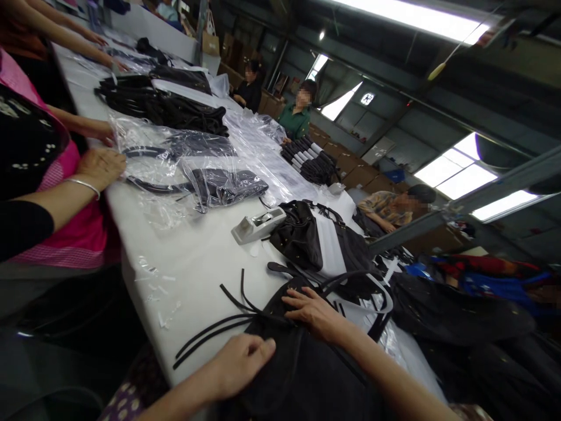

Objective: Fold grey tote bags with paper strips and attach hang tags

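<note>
A black drawstring bag (302,368) with long thin straps lies right before me at the table's near end. My left hand (245,362) is curled at its left side, thumb and forefinger closed together on the dark fabric; the other fingertips are hidden. Across the bag's upper part rests my right hand (313,313), fingers spread on the gathered top by the cords (239,307). Just beyond it, another black bag (302,234) has a white paper band (331,242) around it. A grey tape dispenser (258,225) stands against that bag's left side.
Bags in clear plastic (228,181) lie farther along the white table (175,263), near a co-worker's hand (103,166) at left. Black straps (162,105) and banded bundles (309,158) are piled beyond. Dark bags (460,316) heap at right; small paper scraps dot the table edge.
</note>
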A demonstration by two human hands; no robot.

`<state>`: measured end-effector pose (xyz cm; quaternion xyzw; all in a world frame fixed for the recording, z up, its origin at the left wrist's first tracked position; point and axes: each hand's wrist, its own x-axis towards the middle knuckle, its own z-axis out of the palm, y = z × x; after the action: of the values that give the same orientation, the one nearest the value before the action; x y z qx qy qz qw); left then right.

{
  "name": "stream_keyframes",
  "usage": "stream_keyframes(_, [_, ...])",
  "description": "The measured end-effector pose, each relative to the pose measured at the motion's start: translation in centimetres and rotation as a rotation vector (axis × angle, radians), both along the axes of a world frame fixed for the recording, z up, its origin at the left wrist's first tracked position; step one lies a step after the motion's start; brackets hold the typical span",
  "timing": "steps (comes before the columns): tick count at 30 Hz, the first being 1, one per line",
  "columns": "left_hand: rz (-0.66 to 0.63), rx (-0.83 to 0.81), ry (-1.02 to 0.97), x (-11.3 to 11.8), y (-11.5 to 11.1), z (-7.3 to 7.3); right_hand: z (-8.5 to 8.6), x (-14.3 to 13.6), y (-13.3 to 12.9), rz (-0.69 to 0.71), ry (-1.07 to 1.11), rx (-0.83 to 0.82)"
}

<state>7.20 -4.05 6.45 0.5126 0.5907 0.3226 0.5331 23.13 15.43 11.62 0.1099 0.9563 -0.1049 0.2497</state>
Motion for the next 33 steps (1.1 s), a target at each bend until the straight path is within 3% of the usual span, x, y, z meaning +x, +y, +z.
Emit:
stream_keyframes(3, [0.025,0.074,-0.037,-0.3,2.1,-2.5,0.2,-0.6,-0.2,0.033,-0.048,-0.036])
stream_keyframes(7, [-0.116,0.238,0.03,0.5,2.7,-4.4,0.1,-0.2,0.7,-0.019,-0.147,-0.02])
stream_keyframes(13, [-0.339,0.417,0.137,0.7,2.9,-4.3,-0.4,0.1,2.7,0.008,-0.086,0.002])
stream_keyframes(19, [-0.357,0.404,0.204,0.8,2.9,-4.0,0.6,0.5,2.9,0.113,0.013,0.043])
stream_keyframes(22, [-0.376,0.373,0.188,0.7,2.9,-3.8,0.7,0.2,3.7,0.048,0.01,0.009])
stream_keyframes(27, [-0.339,0.339,0.177,0.8,2.8,-4.0,-0.9,-1.1,4.7,-0.273,-0.009,0.09])
stream_keyframes(30, [-0.334,0.334,0.183,0.9,2.8,-4.2,-2.3,-2.2,4.0,-0.247,-0.058,0.216])
stream_keyframes(33, [-0.349,0.315,0.179,0.9,2.8,-4.3,-3.3,-2.5,3.5,-0.118,-0.078,0.295])
